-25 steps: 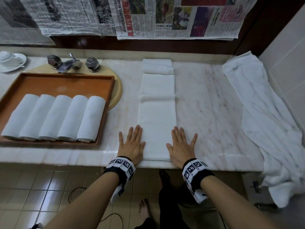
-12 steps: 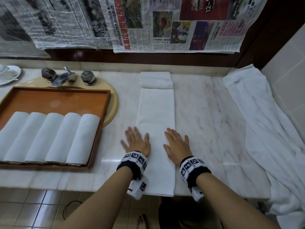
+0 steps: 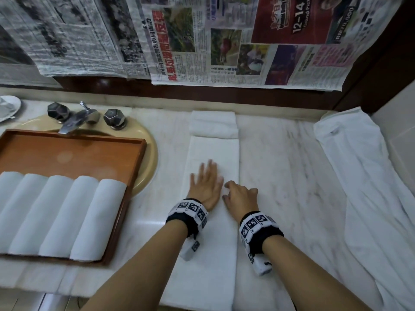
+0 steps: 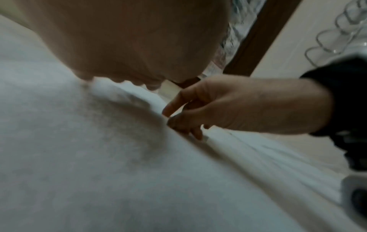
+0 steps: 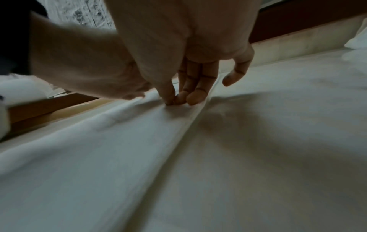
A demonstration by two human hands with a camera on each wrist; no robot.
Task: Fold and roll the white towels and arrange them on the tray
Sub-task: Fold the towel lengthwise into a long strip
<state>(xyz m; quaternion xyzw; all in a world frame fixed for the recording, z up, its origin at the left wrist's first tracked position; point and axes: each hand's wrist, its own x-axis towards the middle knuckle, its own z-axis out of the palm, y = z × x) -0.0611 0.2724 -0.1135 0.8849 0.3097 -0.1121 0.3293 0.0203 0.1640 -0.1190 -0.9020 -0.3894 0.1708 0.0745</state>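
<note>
A long folded white towel [image 3: 213,243] lies lengthwise on the marble counter [image 3: 280,176], its far end doubled into a thicker fold [image 3: 213,124]. My left hand [image 3: 205,187] lies flat on the towel's middle, fingers straight and spread. Just to its right, my right hand [image 3: 238,194] has its fingers curled; in the right wrist view the thumb and fingertips [image 5: 184,95] meet in a pinch on the towel [image 5: 119,157] by its right edge. Several rolled white towels [image 3: 62,216] lie side by side in the wooden tray [image 3: 67,158] at the left.
The tray sits over a beige basin [image 3: 148,153] with a faucet [image 3: 76,117] behind it. A loose white cloth [image 3: 370,198] is heaped along the right of the counter by the tiled wall. Newspapers [image 3: 224,41] hang on the back wall. A cup and saucer [image 3: 6,106] stand far left.
Both hands slid away from the counter's near edge along the towel. The left moved onto the towel's middle. The right went from flat to curled at the towel's right edge.
</note>
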